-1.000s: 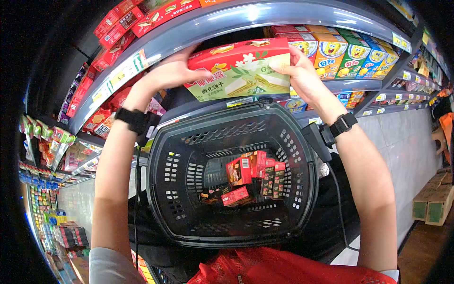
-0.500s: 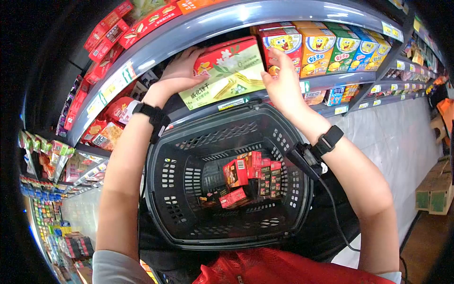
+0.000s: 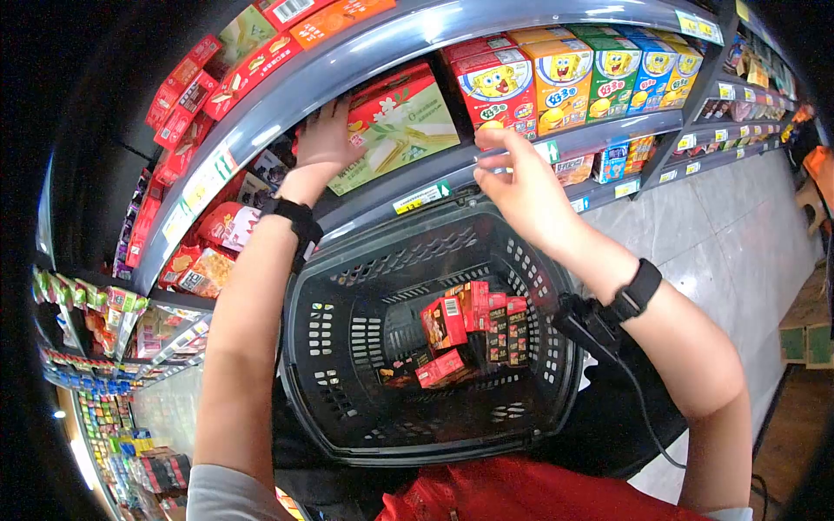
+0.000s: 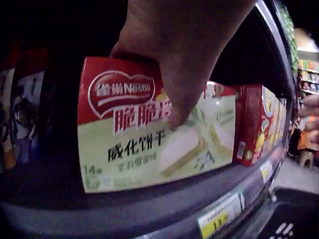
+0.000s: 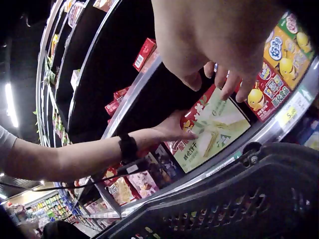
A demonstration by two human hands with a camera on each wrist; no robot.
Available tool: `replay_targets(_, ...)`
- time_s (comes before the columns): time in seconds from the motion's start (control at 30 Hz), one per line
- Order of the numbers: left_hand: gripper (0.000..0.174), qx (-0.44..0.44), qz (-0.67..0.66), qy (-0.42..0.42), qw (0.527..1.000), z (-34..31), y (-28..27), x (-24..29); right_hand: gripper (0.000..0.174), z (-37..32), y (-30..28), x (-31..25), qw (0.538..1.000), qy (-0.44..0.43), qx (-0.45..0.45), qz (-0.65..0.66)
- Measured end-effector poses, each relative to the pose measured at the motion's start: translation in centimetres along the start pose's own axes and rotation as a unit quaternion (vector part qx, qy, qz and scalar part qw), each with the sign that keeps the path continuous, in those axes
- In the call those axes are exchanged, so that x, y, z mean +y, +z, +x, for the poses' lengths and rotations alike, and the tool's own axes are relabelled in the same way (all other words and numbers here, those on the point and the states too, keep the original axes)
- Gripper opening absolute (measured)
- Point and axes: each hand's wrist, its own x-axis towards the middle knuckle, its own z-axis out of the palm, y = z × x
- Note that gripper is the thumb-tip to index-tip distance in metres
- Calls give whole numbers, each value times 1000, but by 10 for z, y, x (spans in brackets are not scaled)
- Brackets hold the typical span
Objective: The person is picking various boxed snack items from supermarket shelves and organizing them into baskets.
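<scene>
A red and green wafer box (image 3: 402, 130) stands on the shelf, its front facing out. My left hand (image 3: 327, 143) is at the box's left end; in the left wrist view that hand (image 4: 182, 55) grips it from above, thumb on the front (image 4: 144, 144) of the box and fingers hidden behind. Holding nothing, my right hand (image 3: 526, 187) hovers over the shelf edge to the right of the box, fingers parted and slightly bent. From the right wrist view, the right hand (image 5: 214, 45) is apart from the box (image 5: 217, 132).
Below the shelf is a black basket (image 3: 326, 425) with several small red and dark boxes (image 3: 445, 321) inside. Colourful cartoon boxes (image 3: 563, 87) line the shelf at the right. Red packs (image 3: 184, 104) fill the shelf above left. A price rail (image 3: 421, 198) runs along the shelf edge.
The wafer box has moved back and left onto the shelf, beside the cartoon boxes. My right hand has let go of it and drawn away; my left hand has stayed on it.
</scene>
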Motion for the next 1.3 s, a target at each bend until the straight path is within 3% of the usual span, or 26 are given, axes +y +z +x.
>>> replay_targets(0.07,81,2,-21,30,999,15,2,-8,39,-6,-8,-6,1000,7,-10,14)
replay_targets(0.17,86,-28,-173,103,979,33,15,-16,38,-13,-19,-7,999,8,-16,28)
replay_targets(0.2,85,11,-167,88,982,36,21,-12,38,-16,-23,-8,999,18,-22,35)
replay_targets(0.37,82,-33,-78,9,996,47,27,-7,37,-28,-39,-14,999,27,-21,23)
replay_targets(0.47,83,-10,-117,44,992,56,30,-9,36,-32,-45,-22,999,18,-28,0)
replay_targets(0.53,89,-26,-176,128,976,61,30,-12,40,-33,-48,-26,995,34,-81,-47)
replay_targets(0.63,97,-28,-200,196,960,58,24,-16,39,-33,-47,-26,994,38,-85,-59)
replay_targets(0.73,101,-43,-174,218,960,53,14,-16,38,-31,-45,-24,994,37,-86,-62)
replay_targets(0.93,96,-90,-104,139,981,55,7,-3,37,-33,-40,-19,991,56,-109,-53)
replay_targets(1.07,91,-56,-117,128,983,48,5,2,37,-34,-39,-22,990,51,-119,-51)
replay_targets(1.13,88,-98,-132,89,982,48,3,5,38,-35,-37,-23,988,69,-130,-44)
replay_targets(1.3,83,-48,-120,95,987,48,17,0,38,-35,-33,-23,986,70,-141,-49)
